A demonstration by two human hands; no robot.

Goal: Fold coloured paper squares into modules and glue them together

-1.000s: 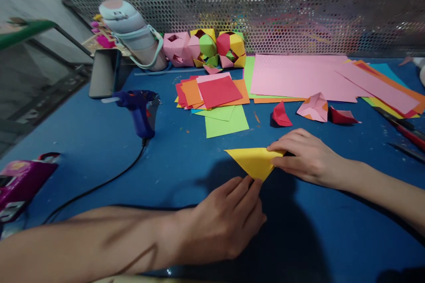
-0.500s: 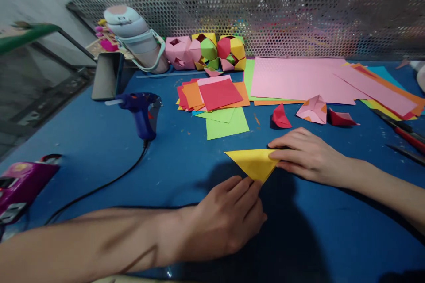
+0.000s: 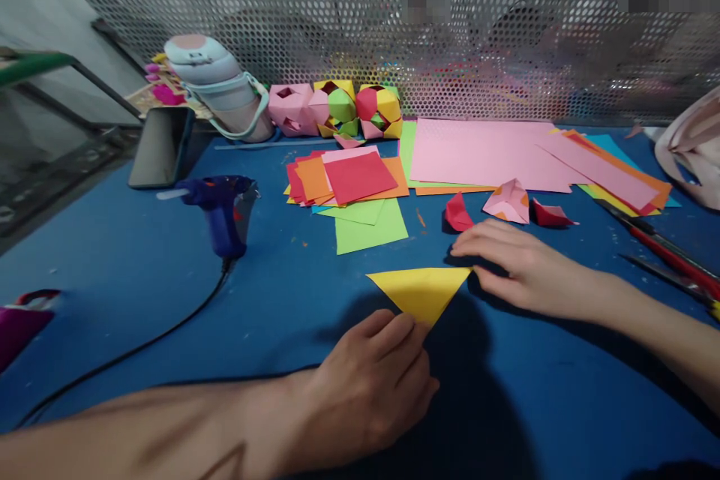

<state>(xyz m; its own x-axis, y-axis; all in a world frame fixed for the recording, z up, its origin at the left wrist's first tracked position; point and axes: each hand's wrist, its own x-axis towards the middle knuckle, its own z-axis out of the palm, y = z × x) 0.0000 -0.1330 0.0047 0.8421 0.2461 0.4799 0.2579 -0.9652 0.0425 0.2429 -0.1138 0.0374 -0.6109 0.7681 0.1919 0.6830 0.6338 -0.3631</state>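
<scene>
Yellow paper triangle [image 3: 419, 291] is laid flat on the table [image 3: 169, 292], centre front. Its lower tip is pinned by the left hand [image 3: 371, 382] and its right corner by the right hand [image 3: 517, 266]. Both grips are spread flat with nothing clasped, likely so the fold is kept down.

We log a blue table [image 3: 140, 277]. Near centre lies a flat yellow paper triangle [image 3: 419, 289]. At 12 o'clock we see a green sheet [image 3: 371, 229] partly under a stack of coloured squares [image 3: 349, 178]. At 1 o'clock are large pink sheets [image 3: 484, 157] and folded scraps [image 3: 509, 202]; at 3 a red-handled tool [image 3: 669, 255]; at 10 a glue gun [image 3: 219, 202]; at 11 a phone [image 3: 160, 146], bottle [image 3: 217, 90] and paper cubes [image 3: 337, 105].
</scene>
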